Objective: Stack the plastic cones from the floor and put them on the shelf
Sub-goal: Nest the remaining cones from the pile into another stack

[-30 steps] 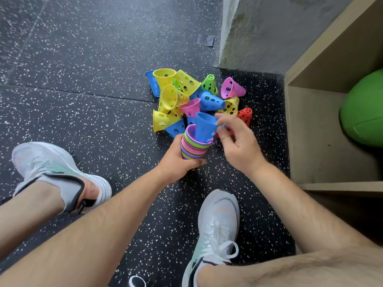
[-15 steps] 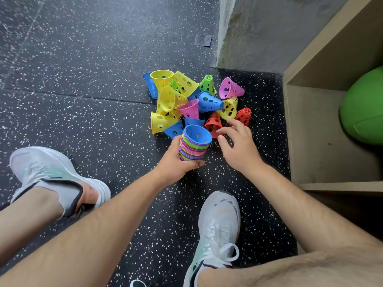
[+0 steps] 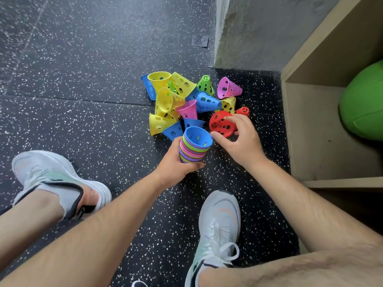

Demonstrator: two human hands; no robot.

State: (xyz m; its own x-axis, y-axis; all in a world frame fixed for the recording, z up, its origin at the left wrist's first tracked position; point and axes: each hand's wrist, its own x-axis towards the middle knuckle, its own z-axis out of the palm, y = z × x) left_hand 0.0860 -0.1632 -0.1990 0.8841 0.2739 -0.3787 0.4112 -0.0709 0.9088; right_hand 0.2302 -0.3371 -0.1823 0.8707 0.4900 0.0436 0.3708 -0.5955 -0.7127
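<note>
My left hand (image 3: 180, 165) grips a stack of nested cones (image 3: 194, 146), many colours, with a blue one on top, its wide mouth facing up. My right hand (image 3: 240, 139) pinches a red perforated cone (image 3: 220, 123) just right of the stack, lifted off the pile. A heap of loose cones lies on the floor beyond: several yellow ones (image 3: 165, 100), blue (image 3: 207, 102), pink (image 3: 228, 88), green (image 3: 205, 83), and a second red cone (image 3: 243, 111) behind my fingers.
A wooden shelf (image 3: 310, 129) stands at the right with a green ball (image 3: 364, 104) inside. A grey wall corner (image 3: 248, 34) rises behind the pile. My two white shoes (image 3: 217, 226) are planted on the black speckled floor.
The blue cone went into the stack. My right hand then reached to the pile and picked up the red cone, which now sits tilted in my fingers.
</note>
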